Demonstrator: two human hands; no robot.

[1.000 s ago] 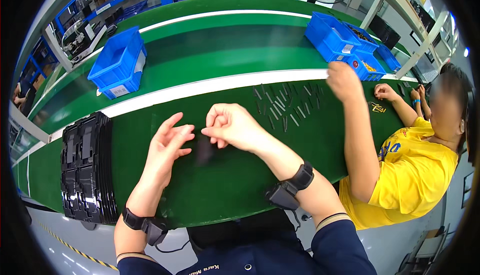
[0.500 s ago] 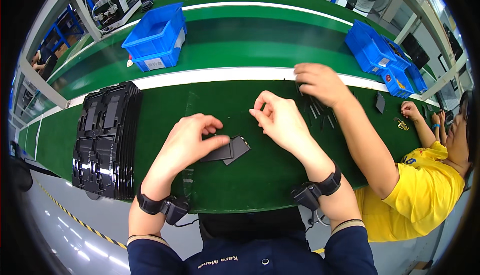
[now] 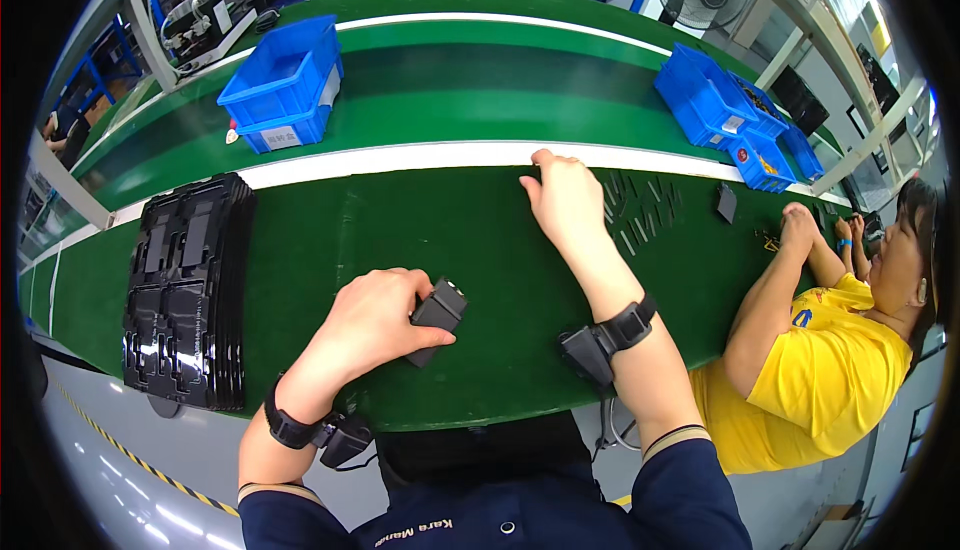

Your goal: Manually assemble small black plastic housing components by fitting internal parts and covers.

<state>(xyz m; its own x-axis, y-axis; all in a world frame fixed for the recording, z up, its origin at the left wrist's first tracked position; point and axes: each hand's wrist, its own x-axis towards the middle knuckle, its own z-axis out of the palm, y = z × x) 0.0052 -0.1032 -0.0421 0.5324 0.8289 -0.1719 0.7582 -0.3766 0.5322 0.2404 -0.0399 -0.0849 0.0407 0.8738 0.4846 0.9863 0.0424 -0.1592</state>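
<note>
My left hand (image 3: 375, 322) is closed around dark rectangular blocks, one of them with its end (image 3: 443, 302) standing out past the fingers. More of the dark blocks shows under the thumb; the palm hides the rest. Out at the far edge of the green mat, my right hand (image 3: 568, 198) has its thumb and forefinger apart, the other fingers curled. Its fingertip is by the white strip, and no held thing shows. Just right of it lie several thin dark strips (image 3: 645, 212), scattered on the mat.
A stack of black moulded trays (image 3: 185, 295) stands at the left. Blue bins (image 3: 285, 80) sit beyond the white strip, with more blue bins (image 3: 705, 100) at the far right. A flat dark piece (image 3: 726, 204) lies near a person in a yellow shirt (image 3: 835, 375) on the right.
My left hand has lifted the dark blocks and turned them upright. My right hand has moved away from them to the far edge. The other person's arm has drawn back from the strips.
</note>
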